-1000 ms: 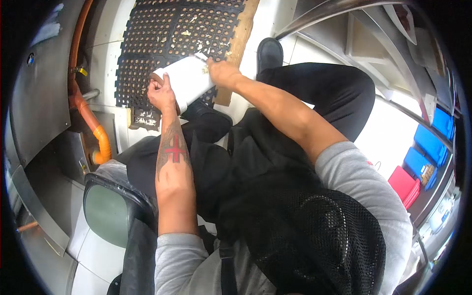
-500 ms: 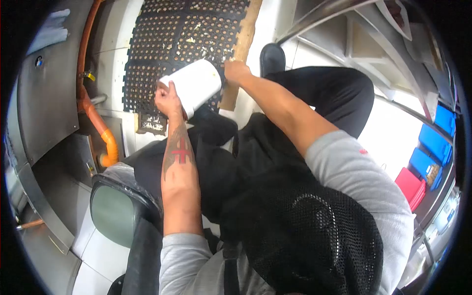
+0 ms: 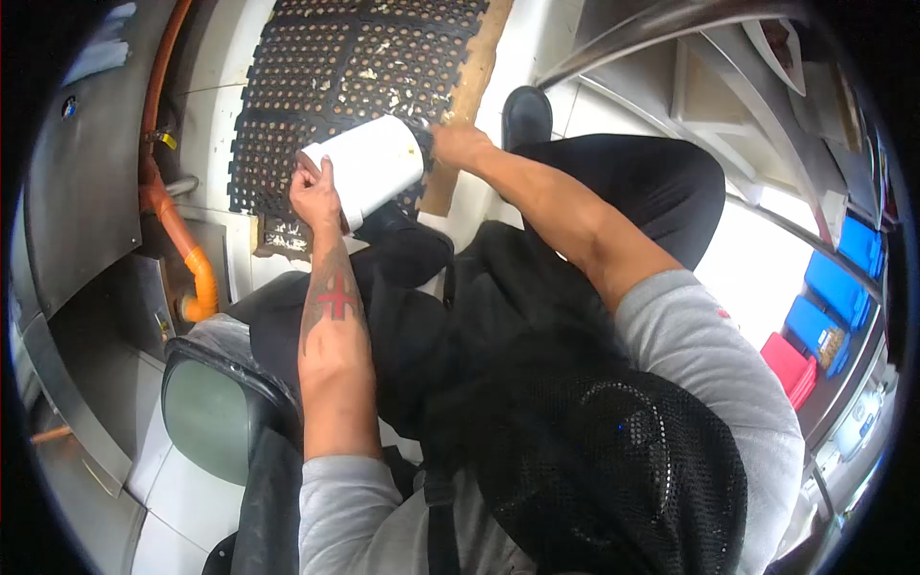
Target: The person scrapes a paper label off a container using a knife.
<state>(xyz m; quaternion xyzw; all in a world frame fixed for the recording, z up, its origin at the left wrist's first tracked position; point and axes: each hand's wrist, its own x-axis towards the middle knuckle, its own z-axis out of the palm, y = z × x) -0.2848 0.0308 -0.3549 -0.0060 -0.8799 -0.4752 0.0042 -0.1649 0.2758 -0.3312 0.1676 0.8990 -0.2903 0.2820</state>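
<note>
My left hand is closed on the lipped lower-left end of a white plastic tub, which lies tilted on its side in the air over a black perforated rubber mat. The inside of the tub is hidden from me. At the tub's other end my right hand has its fingers curled, close to the tub's base. Whatever those fingers hold, if anything, is too small or hidden to name. Pale crumbs are scattered over the mat, and a strip of brown cardboard runs along its right side.
An orange pipe with a yellow valve handle runs down beside steel panels at left. A grey-green bin stands by my left leg. On the right are a steel rack and blue lidded containers with a red one.
The right hand has moved slightly left, closer to the tub's base. The tub and left hand have shifted a little to the left, along with the whole view.
</note>
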